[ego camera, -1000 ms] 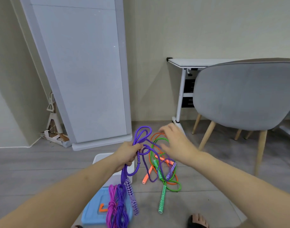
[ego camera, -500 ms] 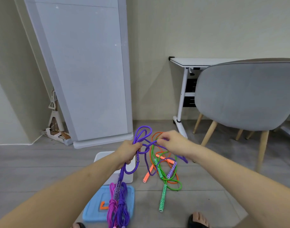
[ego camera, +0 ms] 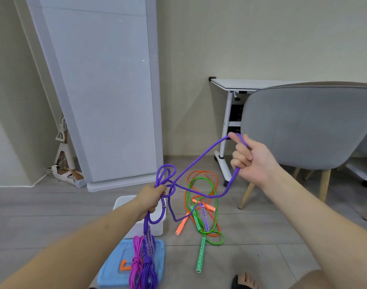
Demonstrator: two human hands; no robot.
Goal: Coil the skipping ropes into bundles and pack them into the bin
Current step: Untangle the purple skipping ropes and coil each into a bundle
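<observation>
My left hand (ego camera: 151, 198) grips several loops of a purple skipping rope (ego camera: 199, 161) in mid-air, one patterned handle hanging below it. My right hand (ego camera: 250, 157) holds a strand of the same rope raised up to the right, fingers curled round it. The rope's other handle (ego camera: 205, 221) lies on the floor. An orange rope (ego camera: 201, 176) and a green rope (ego camera: 201, 253) lie tangled on the floor between my arms. The white bin (ego camera: 126, 202) stands under my left wrist. A pink bundle (ego camera: 135, 265) and a purple bundle (ego camera: 148, 272) rest on a blue lid (ego camera: 114, 272).
A grey chair (ego camera: 303, 126) on wooden legs stands at right, a white table (ego camera: 239, 84) behind it. A tall white panel (ego camera: 103, 90) leans on the wall. A white stand (ego camera: 64, 155) sits in the left corner. My foot (ego camera: 244, 281) shows at the bottom.
My right hand took hold of a purple strand near my left hand, then pulled it up and out to the right, stretching the rope. My left hand kept its grip.
</observation>
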